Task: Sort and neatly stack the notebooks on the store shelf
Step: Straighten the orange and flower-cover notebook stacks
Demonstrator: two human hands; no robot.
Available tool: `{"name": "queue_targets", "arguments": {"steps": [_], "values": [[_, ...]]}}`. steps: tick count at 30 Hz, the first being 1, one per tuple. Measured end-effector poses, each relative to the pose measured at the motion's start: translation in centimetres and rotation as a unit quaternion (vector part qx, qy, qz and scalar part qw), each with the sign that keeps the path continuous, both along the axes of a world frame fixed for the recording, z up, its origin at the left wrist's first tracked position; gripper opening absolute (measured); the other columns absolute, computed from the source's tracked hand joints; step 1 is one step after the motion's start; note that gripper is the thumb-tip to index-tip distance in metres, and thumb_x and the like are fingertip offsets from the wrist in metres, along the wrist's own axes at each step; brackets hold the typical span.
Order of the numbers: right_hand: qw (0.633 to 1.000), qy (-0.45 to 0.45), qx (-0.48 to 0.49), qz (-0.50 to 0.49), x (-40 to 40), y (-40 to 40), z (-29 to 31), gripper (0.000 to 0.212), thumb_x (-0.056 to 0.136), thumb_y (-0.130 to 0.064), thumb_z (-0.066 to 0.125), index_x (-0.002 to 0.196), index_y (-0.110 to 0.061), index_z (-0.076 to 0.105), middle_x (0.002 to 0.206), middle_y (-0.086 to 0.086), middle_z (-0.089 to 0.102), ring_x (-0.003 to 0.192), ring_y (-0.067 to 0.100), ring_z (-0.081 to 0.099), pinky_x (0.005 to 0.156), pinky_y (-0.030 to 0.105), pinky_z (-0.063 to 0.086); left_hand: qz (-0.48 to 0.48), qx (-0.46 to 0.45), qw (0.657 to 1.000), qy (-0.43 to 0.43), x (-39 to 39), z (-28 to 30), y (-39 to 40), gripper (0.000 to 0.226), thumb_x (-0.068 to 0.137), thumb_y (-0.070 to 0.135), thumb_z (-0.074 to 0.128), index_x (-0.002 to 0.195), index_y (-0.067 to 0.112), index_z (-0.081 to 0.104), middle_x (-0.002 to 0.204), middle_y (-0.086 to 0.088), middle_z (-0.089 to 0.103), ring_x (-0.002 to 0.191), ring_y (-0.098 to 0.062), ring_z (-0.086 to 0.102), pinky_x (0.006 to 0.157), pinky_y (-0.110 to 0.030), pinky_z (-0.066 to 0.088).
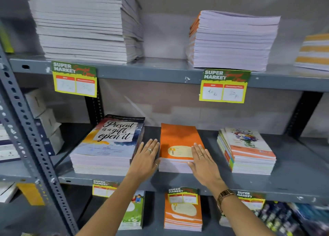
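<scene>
A short stack of orange notebooks (175, 137) lies in the middle of the grey middle shelf (293, 180). My left hand (146, 159) rests flat against the stack's left side, fingers straight and together. My right hand (203, 162) lies flat on the stack's front right corner, palm down, with a watch on the wrist. Neither hand grips anything. To the left stands a larger stack topped by a "Present is a gift, open it" cover (110, 143). To the right sits a stack with a flower cover (247, 150).
The upper shelf holds a tall white stack (83, 22), an orange-spined stack (231, 41) and a yellow-striped stack (313, 52). Price tags (224, 86) hang from the shelf edges. The lower shelf holds more orange notebooks (183, 216). A perforated upright (26, 128) stands at left.
</scene>
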State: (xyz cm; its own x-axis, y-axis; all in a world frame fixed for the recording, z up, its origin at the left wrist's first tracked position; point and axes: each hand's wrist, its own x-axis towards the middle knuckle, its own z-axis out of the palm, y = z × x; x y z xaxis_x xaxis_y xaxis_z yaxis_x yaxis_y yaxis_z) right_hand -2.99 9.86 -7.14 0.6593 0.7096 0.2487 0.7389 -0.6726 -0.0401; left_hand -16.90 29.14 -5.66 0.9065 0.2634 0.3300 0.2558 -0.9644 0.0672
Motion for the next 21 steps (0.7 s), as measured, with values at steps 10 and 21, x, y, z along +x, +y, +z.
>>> {"name": "queue_targets", "arguments": {"steps": [10, 21], "values": [[0.999, 0.035, -0.015, 0.031, 1.6, -0.6, -0.6, 0.060, 0.100, -0.039, 0.028, 0.150, -0.011, 0.011, 0.161, 0.004, 0.011, 0.149, 0.018, 0.008, 0.121, 0.029, 0.007, -0.051, 0.026, 0.995, 0.077, 4.3, -1.1, -3.6, 0.057, 0.100, 0.039, 0.021, 0.148, 0.010, 0.010, 0.159, -0.008, 0.012, 0.147, -0.022, 0.008, 0.120, -0.033, 0.000], [0.999, 0.032, -0.021, 0.014, 1.5, -0.5, -1.1, 0.057, 0.101, -0.039, 0.026, 0.150, -0.015, 0.012, 0.160, 0.003, 0.015, 0.148, 0.018, 0.010, 0.120, 0.030, 0.009, -0.072, 0.034, 0.994, 0.080, 4.7, -1.4, -2.9, 0.049, 0.101, 0.030, 0.023, 0.147, 0.013, 0.019, 0.157, -0.005, 0.022, 0.146, -0.020, 0.015, 0.121, -0.031, 0.006]]}}
